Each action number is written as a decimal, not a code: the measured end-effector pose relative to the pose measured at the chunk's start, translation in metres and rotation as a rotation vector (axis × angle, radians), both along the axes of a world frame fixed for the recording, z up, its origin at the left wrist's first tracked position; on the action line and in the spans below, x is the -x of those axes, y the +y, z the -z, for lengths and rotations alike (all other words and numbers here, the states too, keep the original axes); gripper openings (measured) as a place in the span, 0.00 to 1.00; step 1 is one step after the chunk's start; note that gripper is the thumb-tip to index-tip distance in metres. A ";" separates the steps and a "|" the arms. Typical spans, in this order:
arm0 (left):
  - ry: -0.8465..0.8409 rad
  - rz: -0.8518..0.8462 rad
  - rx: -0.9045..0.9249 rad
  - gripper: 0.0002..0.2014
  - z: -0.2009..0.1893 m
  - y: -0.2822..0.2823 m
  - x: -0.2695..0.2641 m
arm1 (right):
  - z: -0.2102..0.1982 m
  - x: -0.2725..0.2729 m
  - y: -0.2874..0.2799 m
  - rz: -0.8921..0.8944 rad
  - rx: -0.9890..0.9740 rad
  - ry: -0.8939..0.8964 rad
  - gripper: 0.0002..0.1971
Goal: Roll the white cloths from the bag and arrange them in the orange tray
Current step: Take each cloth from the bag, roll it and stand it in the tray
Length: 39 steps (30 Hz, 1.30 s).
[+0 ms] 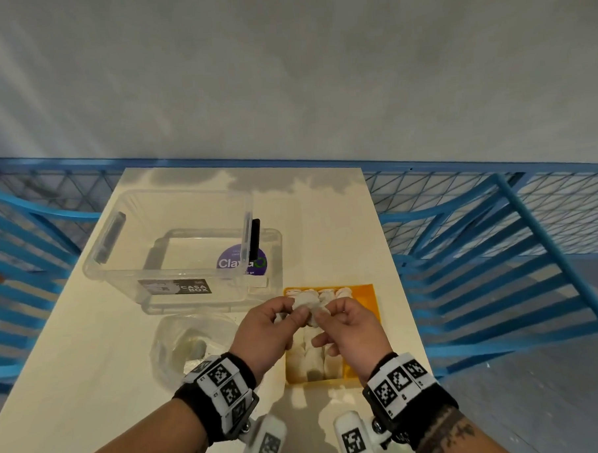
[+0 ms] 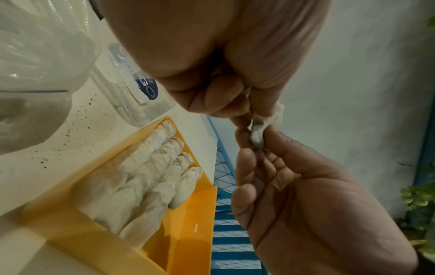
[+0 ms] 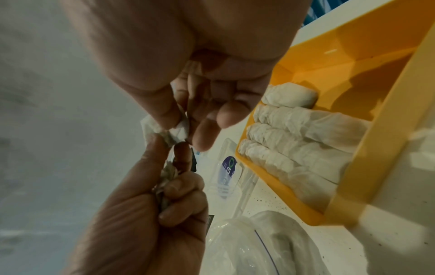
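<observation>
Head view: both hands are up over the orange tray, the left hand and right hand each pinching one white cloth between them. Clear bag sits left of the tray on the tabletop, clear box behind it.

Left wrist view: the tray holds a row of rolled cloths.

Right wrist view: thumbs and fingertips clamp the cloth.
</observation>
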<state>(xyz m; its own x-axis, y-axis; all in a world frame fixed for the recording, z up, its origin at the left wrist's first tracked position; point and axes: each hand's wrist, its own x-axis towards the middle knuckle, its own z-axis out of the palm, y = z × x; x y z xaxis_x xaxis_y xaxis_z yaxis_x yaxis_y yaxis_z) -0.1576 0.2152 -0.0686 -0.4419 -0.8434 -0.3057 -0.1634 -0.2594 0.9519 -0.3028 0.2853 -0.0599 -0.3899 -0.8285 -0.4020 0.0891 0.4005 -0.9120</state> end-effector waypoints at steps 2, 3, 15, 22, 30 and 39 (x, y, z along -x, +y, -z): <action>-0.009 -0.020 0.035 0.04 0.000 0.000 0.000 | 0.003 -0.001 0.005 -0.049 -0.023 0.013 0.08; -0.013 -0.018 0.046 0.04 0.000 0.001 0.000 | 0.005 -0.001 0.007 -0.071 -0.032 0.047 0.09; -0.237 0.286 0.272 0.03 0.020 0.010 0.003 | 0.009 0.022 0.018 -0.196 0.016 0.409 0.05; -0.357 0.382 0.262 0.02 0.032 0.006 0.008 | 0.014 0.041 0.025 -0.363 -0.064 0.586 0.02; -0.728 0.139 0.213 0.20 0.058 -0.025 -0.008 | 0.021 0.085 -0.006 -0.639 -0.440 0.896 0.06; -0.803 0.235 0.118 0.24 0.072 -0.031 -0.007 | 0.047 0.087 -0.053 -0.936 -0.677 1.095 0.13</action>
